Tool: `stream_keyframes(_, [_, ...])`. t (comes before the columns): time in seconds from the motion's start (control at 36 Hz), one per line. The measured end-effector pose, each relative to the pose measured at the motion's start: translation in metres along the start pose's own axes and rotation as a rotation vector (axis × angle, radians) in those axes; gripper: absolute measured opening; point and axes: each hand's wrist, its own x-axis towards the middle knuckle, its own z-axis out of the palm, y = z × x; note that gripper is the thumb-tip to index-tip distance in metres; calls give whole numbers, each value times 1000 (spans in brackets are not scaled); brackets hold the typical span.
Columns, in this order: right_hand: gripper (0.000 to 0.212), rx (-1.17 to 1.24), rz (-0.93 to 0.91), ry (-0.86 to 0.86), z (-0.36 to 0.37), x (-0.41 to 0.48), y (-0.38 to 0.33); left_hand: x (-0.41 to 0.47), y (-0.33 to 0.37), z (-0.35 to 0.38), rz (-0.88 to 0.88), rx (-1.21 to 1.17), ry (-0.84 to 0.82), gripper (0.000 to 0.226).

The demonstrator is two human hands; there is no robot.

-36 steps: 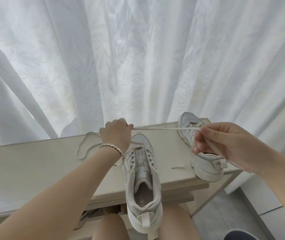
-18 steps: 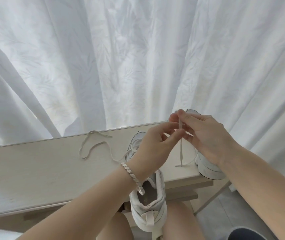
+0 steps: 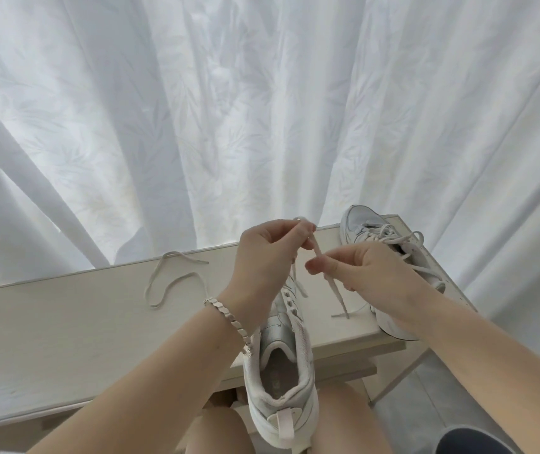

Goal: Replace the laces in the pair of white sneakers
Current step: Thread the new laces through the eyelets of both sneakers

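Note:
A white sneaker (image 3: 281, 371) lies heel toward me, half on the table's front edge and half over my lap. My left hand (image 3: 263, 260) is raised above its eyelets and pinches a white lace (image 3: 336, 291). My right hand (image 3: 373, 273) pinches the same lace just to the right; one end hangs down to the table. The second white sneaker (image 3: 370, 231), laced, stands at the table's right end, partly behind my right hand. A loose white lace (image 3: 163, 283) lies curled on the table to the left.
The pale wooden table (image 3: 65, 335) is narrow, with a shelf under its front edge. White curtains (image 3: 262, 109) hang right behind it. Tiled floor and a dark round object (image 3: 472, 442) show at bottom right.
A second ago my hands were spread wide with the lace stretched taut between them. They have come together above the near sneaker, and the lace now hangs slack from my fingers.

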Motion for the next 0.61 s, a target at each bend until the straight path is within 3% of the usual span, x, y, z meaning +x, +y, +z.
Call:
stream_keyframes(0.17, [17,-95,126,-132,-4,3,7,9,-5,-8,87,204,35,16])
stream_keyframes(0.22, [19,-46,158,-141,-5,4,11,7,-12,-12,60,475,26,14])
stream_keyframes(0.31, [20,185,199,-28,-5,9,16,-6,-21,-15,67,1030,5,30])
stream_keyframes(0.36, [21,368,217,51,-3,14,20,-15,-26,-13,112,1205,-48,38])
stream_keyframes(0.5, [9,778,208,142,8,19,24,-21,-44,-18,68,1084,-117,48])
stream_keyframes(0.61, [13,852,184,157,18,15,28,-27,-56,-29,139,880,-166,55])
